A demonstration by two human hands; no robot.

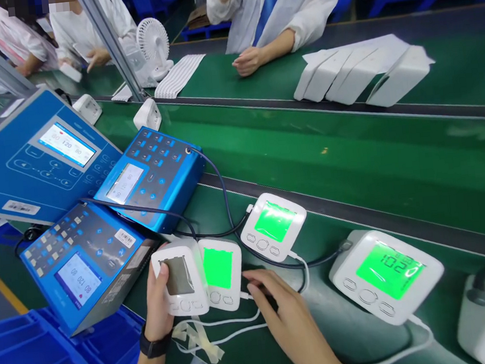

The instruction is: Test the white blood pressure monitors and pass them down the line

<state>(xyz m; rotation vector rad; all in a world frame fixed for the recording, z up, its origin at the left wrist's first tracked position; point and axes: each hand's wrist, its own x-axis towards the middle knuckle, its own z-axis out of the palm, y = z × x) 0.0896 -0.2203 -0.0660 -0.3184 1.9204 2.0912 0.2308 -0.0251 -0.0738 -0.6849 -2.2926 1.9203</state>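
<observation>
Blood pressure monitor (179, 279), white, is at lower centre of the frame, its grey rectangular panel facing up. A blue plastic crate (37, 362) fills the lower left corner. The left hand (158, 307) has a closed grip on the monitor, thumb over its edge. The right hand (283, 315), fingers curved, lies just beside a second monitor (221, 275) with a lit green screen; what it holds, if anything, cannot be told. Blue testing units (151, 173) stand beyond, cabled across a green desk (353, 177).
</observation>
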